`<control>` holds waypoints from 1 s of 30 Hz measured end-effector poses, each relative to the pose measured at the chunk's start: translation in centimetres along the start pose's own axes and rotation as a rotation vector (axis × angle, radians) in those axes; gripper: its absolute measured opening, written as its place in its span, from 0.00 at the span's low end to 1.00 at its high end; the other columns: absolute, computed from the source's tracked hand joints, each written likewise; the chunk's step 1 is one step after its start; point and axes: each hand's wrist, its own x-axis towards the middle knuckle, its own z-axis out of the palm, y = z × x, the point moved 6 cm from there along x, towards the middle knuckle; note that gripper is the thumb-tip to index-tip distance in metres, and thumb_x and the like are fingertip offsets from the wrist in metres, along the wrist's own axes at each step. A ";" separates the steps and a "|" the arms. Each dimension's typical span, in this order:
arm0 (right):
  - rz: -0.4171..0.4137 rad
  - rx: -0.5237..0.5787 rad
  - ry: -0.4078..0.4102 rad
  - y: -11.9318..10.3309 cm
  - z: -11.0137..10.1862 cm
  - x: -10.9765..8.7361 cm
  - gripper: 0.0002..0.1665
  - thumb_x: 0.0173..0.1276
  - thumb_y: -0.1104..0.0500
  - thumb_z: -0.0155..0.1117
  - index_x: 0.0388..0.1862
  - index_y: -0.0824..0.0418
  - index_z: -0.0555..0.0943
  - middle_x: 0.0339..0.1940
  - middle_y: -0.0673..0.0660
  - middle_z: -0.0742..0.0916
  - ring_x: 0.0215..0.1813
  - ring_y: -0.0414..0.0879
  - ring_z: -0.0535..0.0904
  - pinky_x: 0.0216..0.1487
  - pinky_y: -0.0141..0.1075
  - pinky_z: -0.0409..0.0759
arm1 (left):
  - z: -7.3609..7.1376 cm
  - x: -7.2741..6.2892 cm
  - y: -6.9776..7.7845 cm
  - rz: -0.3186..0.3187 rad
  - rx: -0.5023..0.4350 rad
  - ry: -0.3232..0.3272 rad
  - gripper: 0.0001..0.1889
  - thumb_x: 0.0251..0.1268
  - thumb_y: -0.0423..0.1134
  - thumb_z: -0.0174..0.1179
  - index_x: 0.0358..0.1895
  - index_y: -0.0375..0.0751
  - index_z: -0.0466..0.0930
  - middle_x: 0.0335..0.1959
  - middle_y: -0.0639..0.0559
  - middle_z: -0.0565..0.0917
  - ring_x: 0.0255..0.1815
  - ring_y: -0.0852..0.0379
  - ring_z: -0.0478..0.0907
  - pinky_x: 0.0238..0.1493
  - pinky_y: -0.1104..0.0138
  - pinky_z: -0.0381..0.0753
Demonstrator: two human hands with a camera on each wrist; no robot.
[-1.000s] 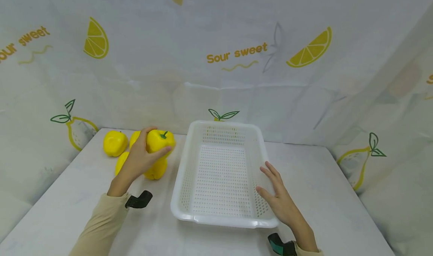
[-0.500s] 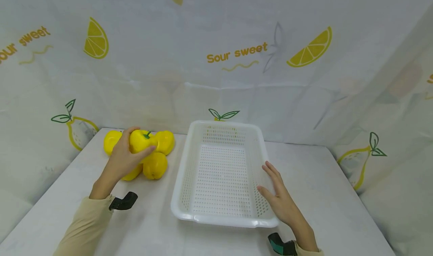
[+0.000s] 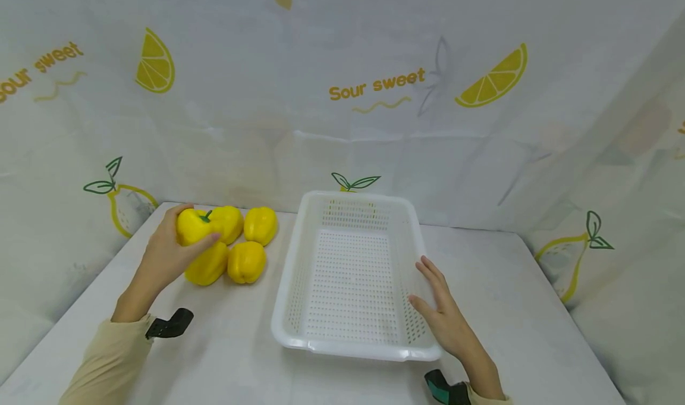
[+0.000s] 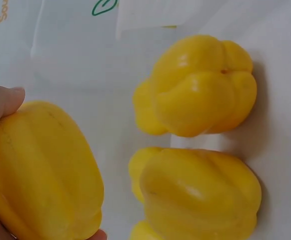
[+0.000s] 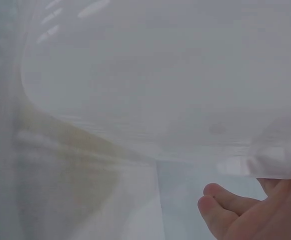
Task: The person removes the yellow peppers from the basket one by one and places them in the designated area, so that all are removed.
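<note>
In the head view my left hand (image 3: 163, 253) grips a yellow bell pepper (image 3: 189, 226) with a green stem, thumb on its near side and fingers round the back. The left wrist view shows the same bell pepper (image 4: 45, 175) in the hand. Several more yellow peppers lie on the table beside it: one at the back (image 3: 229, 223), one to its right (image 3: 260, 226), and two nearer the front, a left one (image 3: 207, 265) and a right one (image 3: 246, 262). My right hand (image 3: 446, 319) holds the right rim of a white perforated plastic basket (image 3: 353, 350), thumb over the inner side.
A white table (image 3: 514, 310) carries everything, its back edge against a white curtain (image 3: 241, 113) printed with lemons and lettering. The basket stands at the table's middle, right of the peppers. Black wrist straps (image 3: 170, 323) sit on both forearms.
My left hand has carried the held bell pepper leftward over the other peppers, uncovering those at the right of the group. The right hand and the basket stay in place.
</note>
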 end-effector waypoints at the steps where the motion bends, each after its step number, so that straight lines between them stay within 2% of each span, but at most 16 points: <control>1: 0.002 0.001 0.001 0.0 0.0 0.0 0.38 0.75 0.61 0.54 0.78 0.68 0.52 0.81 0.67 0.48 0.79 0.74 0.41 0.68 0.76 0.47 | -0.1 0.0 -0.2 -0.001 0.006 0.005 0.46 0.65 0.58 0.62 0.77 0.39 0.49 0.66 0.30 0.67 0.55 0.35 0.71 0.51 0.43 0.77; 6: -0.005 0.010 0.005 -0.1 -0.1 0.0 0.38 0.74 0.61 0.55 0.78 0.68 0.53 0.81 0.67 0.48 0.79 0.74 0.42 0.67 0.77 0.47 | -0.6 -0.1 -1.1 -0.015 0.016 0.021 0.46 0.66 0.58 0.61 0.76 0.39 0.49 0.64 0.30 0.68 0.52 0.35 0.72 0.48 0.46 0.78; 16: -0.002 -0.037 0.050 -0.3 -0.6 0.0 0.38 0.73 0.60 0.57 0.77 0.69 0.56 0.81 0.66 0.53 0.78 0.73 0.50 0.67 0.72 0.58 | -1.6 -0.4 -3.6 -0.091 0.037 0.034 0.49 0.66 0.60 0.60 0.78 0.36 0.44 0.69 0.24 0.62 0.57 0.30 0.68 0.51 0.38 0.73; 22: 0.006 -0.018 0.042 -0.1 -0.5 -0.1 0.38 0.73 0.60 0.57 0.77 0.69 0.56 0.81 0.66 0.51 0.78 0.74 0.47 0.67 0.73 0.56 | -2.0 -0.5 -5.1 -0.160 0.061 0.014 0.52 0.66 0.63 0.57 0.79 0.34 0.41 0.75 0.23 0.54 0.65 0.23 0.61 0.56 0.30 0.64; 30: 0.034 0.013 0.015 0.2 -0.1 -0.1 0.39 0.74 0.57 0.56 0.78 0.67 0.54 0.82 0.65 0.49 0.79 0.73 0.42 0.68 0.76 0.48 | -2.0 -0.6 -7.7 -0.223 0.082 0.006 0.52 0.66 0.62 0.56 0.78 0.30 0.41 0.75 0.23 0.52 0.67 0.20 0.57 0.59 0.29 0.61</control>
